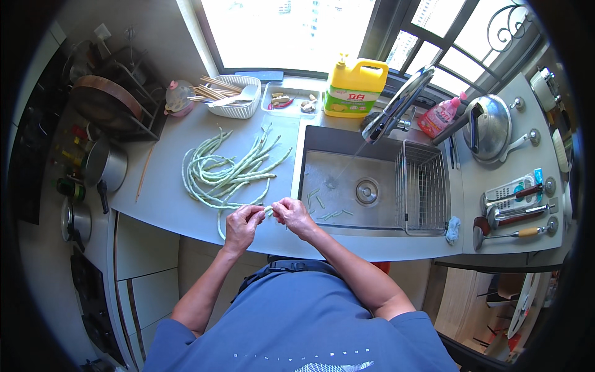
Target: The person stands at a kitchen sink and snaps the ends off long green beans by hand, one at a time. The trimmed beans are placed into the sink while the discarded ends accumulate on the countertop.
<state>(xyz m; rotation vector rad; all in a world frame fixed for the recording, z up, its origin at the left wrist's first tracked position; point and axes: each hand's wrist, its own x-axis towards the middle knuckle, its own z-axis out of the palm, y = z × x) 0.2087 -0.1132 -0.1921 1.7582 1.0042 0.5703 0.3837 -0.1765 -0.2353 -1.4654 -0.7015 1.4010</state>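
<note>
My left hand (241, 226) and my right hand (291, 215) meet above the counter's front edge, left of the sink (309, 158). Between their fingertips both grip one long green bean (268, 209). A loose pile of long green beans (223, 169) lies on the grey counter just beyond my left hand. Several short bean pieces (332, 215) are on the sink's floor, near its front left corner. Water runs in a thin stream from the faucet (395, 107) into the sink.
A wire basket (425, 186) hangs in the sink's right side. Behind the sink stand a yellow detergent jug (355, 88) and a pink bottle (439, 114). A white chopstick basket (237, 109) and a clear tray (290, 100) line the window. Pots (106, 165) are at left, a lidded pot (490, 128) at right.
</note>
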